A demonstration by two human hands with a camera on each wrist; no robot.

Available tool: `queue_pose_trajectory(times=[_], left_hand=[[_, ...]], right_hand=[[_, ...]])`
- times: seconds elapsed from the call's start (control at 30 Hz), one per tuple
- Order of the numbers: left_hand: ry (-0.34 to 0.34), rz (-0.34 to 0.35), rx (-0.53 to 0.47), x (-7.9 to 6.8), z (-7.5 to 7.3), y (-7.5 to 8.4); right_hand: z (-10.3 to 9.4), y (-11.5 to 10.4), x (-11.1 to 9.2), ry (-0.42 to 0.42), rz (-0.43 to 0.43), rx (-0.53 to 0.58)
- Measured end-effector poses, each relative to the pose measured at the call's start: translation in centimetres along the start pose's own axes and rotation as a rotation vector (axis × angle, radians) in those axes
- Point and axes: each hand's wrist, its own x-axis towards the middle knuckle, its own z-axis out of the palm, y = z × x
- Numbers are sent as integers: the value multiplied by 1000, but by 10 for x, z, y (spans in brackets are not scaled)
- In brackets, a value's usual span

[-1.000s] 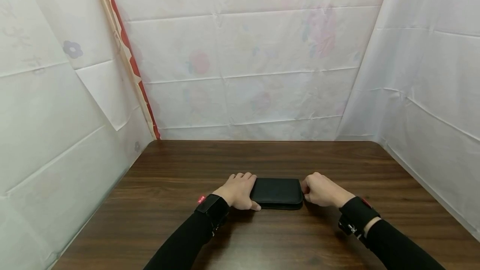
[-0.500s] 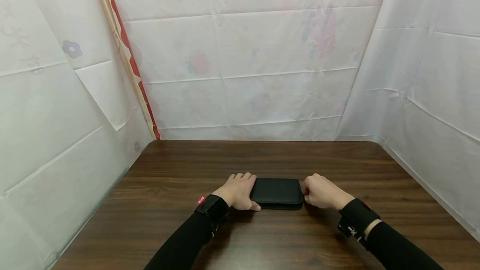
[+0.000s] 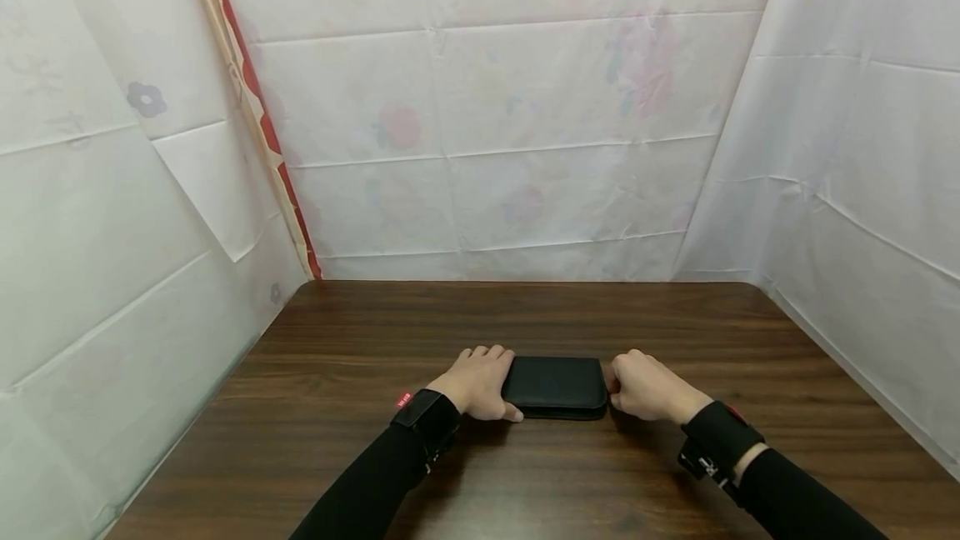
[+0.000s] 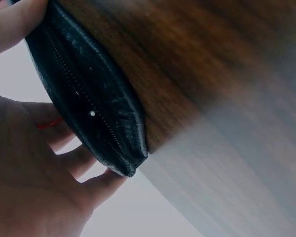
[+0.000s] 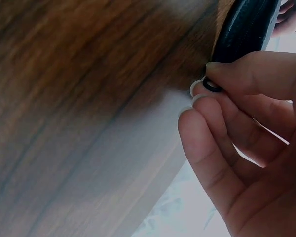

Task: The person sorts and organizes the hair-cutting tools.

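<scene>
A black zip wallet (image 3: pixel 558 384) lies flat on the brown wooden table (image 3: pixel 480 315). My left hand (image 3: pixel 476 383) holds its left end, with the thumb along the near edge and the fingers spread at the far side. The left wrist view shows the dark zipper teeth (image 4: pixel 101 118) along the wallet's end, with a small pale spot beside them. At the opposite end, my right hand (image 3: pixel 648 384) pinches a small black ring-shaped zipper pull (image 5: pixel 212 87) between thumb and index finger. The other right fingers are bent beside it.
White patterned cloth (image 3: pixel 480 107) hangs behind the table, with more white sheeting (image 3: pixel 862 148) on the right and the left. A red and cream strip (image 3: pixel 258 107) runs down the back left corner. Black straps with small devices (image 3: pixel 427 419) circle both wrists.
My right hand has shifted very slightly toward the near side. The left hand and the wallet stay in place.
</scene>
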Motion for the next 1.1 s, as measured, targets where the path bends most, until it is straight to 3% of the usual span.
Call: queue_pose_trajectory(times=[0.47,0.77,1.1], left_hand=[[2,0,8,2,1,1],[2,-4,12,1,2,-1],[3,-4,8,1,2,-1]], right_hand=[[0,-2,-2,-12,37,0],[2,-4,-4,-14,5,10],[1,-7,-6,-23,26,46]])
